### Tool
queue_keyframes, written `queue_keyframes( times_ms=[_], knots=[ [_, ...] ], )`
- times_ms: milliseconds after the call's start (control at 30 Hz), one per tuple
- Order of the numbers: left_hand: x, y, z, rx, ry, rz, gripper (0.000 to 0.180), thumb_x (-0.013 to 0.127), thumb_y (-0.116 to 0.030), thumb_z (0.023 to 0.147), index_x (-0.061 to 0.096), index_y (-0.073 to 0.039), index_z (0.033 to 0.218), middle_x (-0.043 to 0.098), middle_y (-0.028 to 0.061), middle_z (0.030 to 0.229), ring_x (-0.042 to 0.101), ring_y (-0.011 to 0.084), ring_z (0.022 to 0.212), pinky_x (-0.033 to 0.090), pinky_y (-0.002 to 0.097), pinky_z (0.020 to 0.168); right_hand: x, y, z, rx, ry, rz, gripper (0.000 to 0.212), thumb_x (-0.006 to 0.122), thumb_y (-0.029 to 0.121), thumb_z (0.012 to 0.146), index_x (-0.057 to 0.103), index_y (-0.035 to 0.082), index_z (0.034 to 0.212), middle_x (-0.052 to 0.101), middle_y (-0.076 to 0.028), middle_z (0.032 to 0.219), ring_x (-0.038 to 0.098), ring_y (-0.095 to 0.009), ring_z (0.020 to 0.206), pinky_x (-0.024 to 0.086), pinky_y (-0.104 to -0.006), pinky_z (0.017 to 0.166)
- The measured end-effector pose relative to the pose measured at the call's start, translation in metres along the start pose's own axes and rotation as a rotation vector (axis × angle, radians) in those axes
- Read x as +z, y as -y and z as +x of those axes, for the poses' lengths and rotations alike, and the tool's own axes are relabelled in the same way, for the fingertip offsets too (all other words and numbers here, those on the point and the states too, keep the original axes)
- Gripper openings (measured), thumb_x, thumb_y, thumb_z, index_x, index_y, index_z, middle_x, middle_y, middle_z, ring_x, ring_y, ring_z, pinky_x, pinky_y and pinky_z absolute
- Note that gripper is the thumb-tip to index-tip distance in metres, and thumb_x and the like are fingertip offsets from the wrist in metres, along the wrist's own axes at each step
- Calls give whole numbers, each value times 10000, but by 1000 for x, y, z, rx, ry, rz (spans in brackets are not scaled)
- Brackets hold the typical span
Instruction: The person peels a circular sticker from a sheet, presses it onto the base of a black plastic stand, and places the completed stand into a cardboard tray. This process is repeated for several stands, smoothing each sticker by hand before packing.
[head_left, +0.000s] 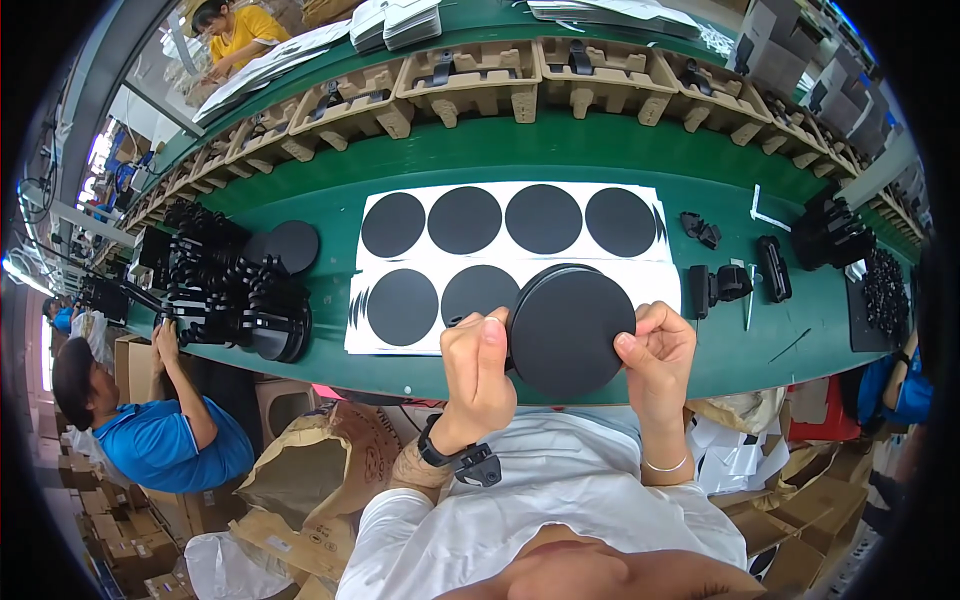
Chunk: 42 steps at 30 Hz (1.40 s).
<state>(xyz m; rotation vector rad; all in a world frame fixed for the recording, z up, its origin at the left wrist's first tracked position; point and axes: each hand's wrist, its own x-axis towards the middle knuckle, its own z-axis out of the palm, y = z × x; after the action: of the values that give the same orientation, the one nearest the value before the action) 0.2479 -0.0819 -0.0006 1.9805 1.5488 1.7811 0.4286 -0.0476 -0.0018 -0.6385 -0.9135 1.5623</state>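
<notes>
Over the near edge of the bench I hold up a flat, round black base (pixel 572 332). My right hand (pixel 660 360) grips its right rim, thumb on the face and fingers curled behind. Close beside the left rim, my left hand (pixel 478 375) is closed, thumb pressed to the bent fingers; what it pinches, if anything, is hidden. Beneath and beyond them lie white sheets (pixel 450 262) bearing several round black pads, such as one black pad (pixel 543 219) in the far row. The base covers part of the near row.
Black stand parts (pixel 235 290) crowd the bench's left, by a co-worker in blue (pixel 175 440). Small black fittings (pixel 733 283) and a black block-like part (pixel 773 269) lie right, before a heap of small black pieces (pixel 885 290). Cardboard trays (pixel 470 85) line the far side.
</notes>
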Motion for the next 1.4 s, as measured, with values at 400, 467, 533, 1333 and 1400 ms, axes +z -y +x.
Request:
queue_keyframes(
  times_ms=[400,467,533,1333,1400],
  knots=[
    [3,-8,8,-135,4,-96,292,409,-100,908,497,51,675,317,85,487,290,238,438,242,356,489,0,1,-1,-53,-27,-76,173,656,-64,772,508,25,780,535,-29,736,577,-73,615,488,-188,492],
    [3,-8,10,-159,4,-125,302,431,-114,898,481,39,643,302,84,475,281,242,430,235,357,483,1,3,-2,-79,-26,-138,170,656,-64,775,509,22,779,532,-27,731,581,-74,611,487,-187,490],
    [-1,-6,12,-217,122,-199,292,499,-134,857,456,19,612,312,86,464,286,252,422,238,353,478,0,5,-2,-88,-40,-160,167,661,-58,775,514,20,778,547,-29,720,582,-75,598,487,-188,487],
    [3,-21,27,-673,189,-725,294,729,-32,693,606,30,952,643,61,878,600,110,793,473,223,714,-15,37,26,-1237,400,-1180,271,773,162,660,687,54,893,675,-91,907,661,-273,888,536,-339,722],
    [3,-20,27,-635,259,-756,372,748,-20,671,607,31,1011,647,63,936,607,111,837,484,221,759,-18,37,27,-1325,623,-1206,236,718,117,712,693,44,935,675,-110,961,652,-301,927,541,-373,754]
  ],
)
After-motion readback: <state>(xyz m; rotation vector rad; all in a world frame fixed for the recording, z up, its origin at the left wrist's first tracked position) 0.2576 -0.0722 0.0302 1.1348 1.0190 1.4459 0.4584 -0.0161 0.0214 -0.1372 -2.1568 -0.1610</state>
